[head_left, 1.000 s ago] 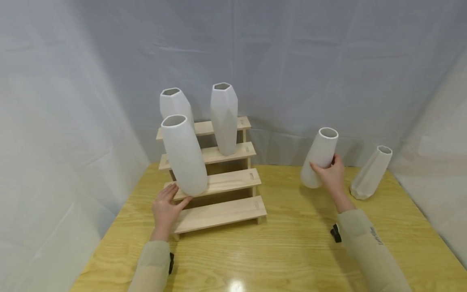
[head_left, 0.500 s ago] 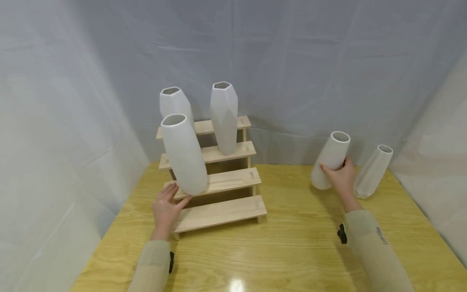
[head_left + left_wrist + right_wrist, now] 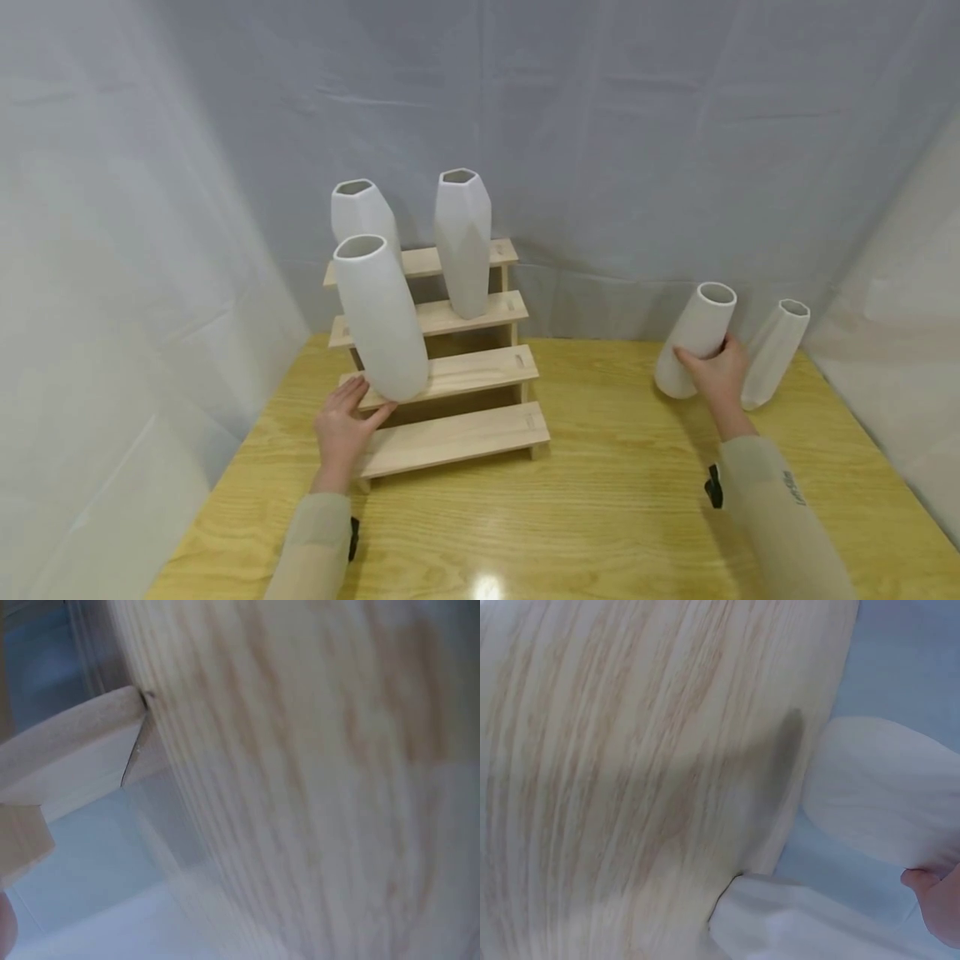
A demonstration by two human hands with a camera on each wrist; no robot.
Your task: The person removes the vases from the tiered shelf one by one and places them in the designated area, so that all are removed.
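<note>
My right hand grips a smooth white tapered vase by its side, thumb in front. In the right wrist view this vase looks raised just off the table. Close by its right stands a faceted white vase, partly behind my hand. My left hand is at the left end of the third step of a wooden stepped stand. Its thumb and fingertips are spread at the base of a tall smooth white vase on that step; whether they press on vase or board is unclear.
One faceted vase stands on the stand's second step from the top, and another faceted vase behind the tall smooth one. The yellow wooden table ends at a grey curtain behind and pale curtains at the sides.
My right hand has carried the smooth tapered vase rightward and a little toward me, closer to the faceted one. The left hand stays at the stand.
</note>
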